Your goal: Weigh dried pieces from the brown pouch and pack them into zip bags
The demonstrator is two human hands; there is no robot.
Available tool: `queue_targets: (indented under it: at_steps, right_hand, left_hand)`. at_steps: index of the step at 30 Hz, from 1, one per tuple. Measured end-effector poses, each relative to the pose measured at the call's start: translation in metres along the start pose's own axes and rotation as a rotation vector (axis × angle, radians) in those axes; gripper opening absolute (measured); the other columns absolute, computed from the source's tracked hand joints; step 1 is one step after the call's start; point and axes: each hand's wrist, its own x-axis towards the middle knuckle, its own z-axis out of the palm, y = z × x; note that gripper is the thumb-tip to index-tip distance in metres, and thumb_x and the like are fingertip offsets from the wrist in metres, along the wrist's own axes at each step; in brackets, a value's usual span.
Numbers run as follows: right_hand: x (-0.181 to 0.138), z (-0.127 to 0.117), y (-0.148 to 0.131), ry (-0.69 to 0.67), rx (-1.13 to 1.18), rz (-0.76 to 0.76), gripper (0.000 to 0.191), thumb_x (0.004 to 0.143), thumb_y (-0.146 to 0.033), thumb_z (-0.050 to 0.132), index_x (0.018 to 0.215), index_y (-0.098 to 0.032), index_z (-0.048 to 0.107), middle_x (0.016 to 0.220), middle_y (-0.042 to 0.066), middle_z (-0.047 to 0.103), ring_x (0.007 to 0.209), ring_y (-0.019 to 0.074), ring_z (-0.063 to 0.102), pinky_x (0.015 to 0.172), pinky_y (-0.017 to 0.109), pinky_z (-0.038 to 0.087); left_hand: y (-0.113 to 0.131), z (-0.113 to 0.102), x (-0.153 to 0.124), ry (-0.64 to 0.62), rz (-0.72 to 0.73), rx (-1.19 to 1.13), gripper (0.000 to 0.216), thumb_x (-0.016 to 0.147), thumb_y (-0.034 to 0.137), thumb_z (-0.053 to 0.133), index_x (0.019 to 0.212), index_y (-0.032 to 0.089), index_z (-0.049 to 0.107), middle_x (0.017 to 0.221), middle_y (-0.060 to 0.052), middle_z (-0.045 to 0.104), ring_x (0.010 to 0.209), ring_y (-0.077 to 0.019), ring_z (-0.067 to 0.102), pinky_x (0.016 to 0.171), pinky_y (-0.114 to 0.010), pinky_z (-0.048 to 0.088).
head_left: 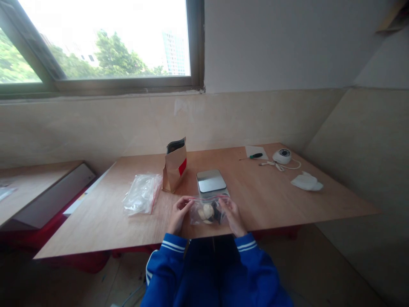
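A clear zip-lock bag (195, 216) with a red strip along its top lies at the table's front edge, in front of my body. Inside it are several pale, rounded pieces (208, 210) and something dark; their kind is unclear. My left hand (179, 212) pinches the bag's upper left corner. At the upper right corner, my right hand (232, 213) grips the same bag. Just beyond the bag is a flat scale (211, 181) with a shiny plate, its near part partly covered by the bag. A brown paper pouch (174, 170) stands open behind my left hand.
A stack of clear plastic bags (140, 194) lies left on the wooden table (255, 200). Toward the back right are a screwdriver (256, 156) on white paper, a white dome-shaped device (282, 156) with a cable, and a crumpled white wrapping (306, 182). A wall stands behind.
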Motion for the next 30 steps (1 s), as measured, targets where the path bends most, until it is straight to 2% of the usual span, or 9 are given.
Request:
queue_targets:
  at_steps: [4, 16, 24, 30]
  right_hand:
    - [-0.0011, 0.0008, 0.0016, 0.022, -0.008, 0.011, 0.040, 0.067, -0.050, 0.077, 0.090, -0.018, 0.071, 0.087, 0.005, 0.073, 0.083, 0.0210, 0.068, 0.077, 0.033, 0.054]
    - [-0.0014, -0.0019, 0.0047, 0.056, -0.007, -0.010, 0.034, 0.071, -0.046, 0.075, 0.092, -0.020, 0.071, 0.086, 0.004, 0.073, 0.082, 0.0198, 0.068, 0.075, 0.031, 0.053]
    - [-0.0024, -0.0015, 0.0023, 0.044, 0.005, 0.005, 0.035, 0.070, -0.045, 0.076, 0.092, -0.019, 0.071, 0.085, 0.005, 0.073, 0.080, 0.0194, 0.067, 0.071, 0.029, 0.053]
    - [-0.0022, -0.0017, 0.0037, 0.051, 0.020, 0.010, 0.034, 0.070, -0.045, 0.076, 0.092, -0.020, 0.071, 0.086, 0.004, 0.073, 0.081, 0.0192, 0.067, 0.074, 0.030, 0.054]
  left_hand:
    - [0.0015, -0.0002, -0.0006, -0.026, -0.006, 0.015, 0.024, 0.071, 0.036, 0.074, 0.084, 0.016, 0.067, 0.077, -0.001, 0.066, 0.073, -0.0131, 0.060, 0.068, -0.023, 0.046]
    - [-0.0038, -0.0035, 0.0024, 0.017, 0.022, 0.008, 0.025, 0.070, 0.038, 0.074, 0.075, 0.017, 0.062, 0.072, 0.000, 0.062, 0.069, -0.0119, 0.056, 0.066, -0.022, 0.042]
    - [-0.0047, -0.0056, 0.0032, 0.053, 0.010, 0.023, 0.024, 0.068, 0.036, 0.076, 0.076, 0.016, 0.066, 0.076, -0.002, 0.066, 0.073, -0.0132, 0.058, 0.069, -0.023, 0.043]
    - [-0.0069, -0.0057, 0.0038, 0.067, 0.010, 0.014, 0.024, 0.068, 0.036, 0.077, 0.079, 0.016, 0.069, 0.076, 0.000, 0.066, 0.073, -0.0120, 0.059, 0.070, -0.022, 0.043]
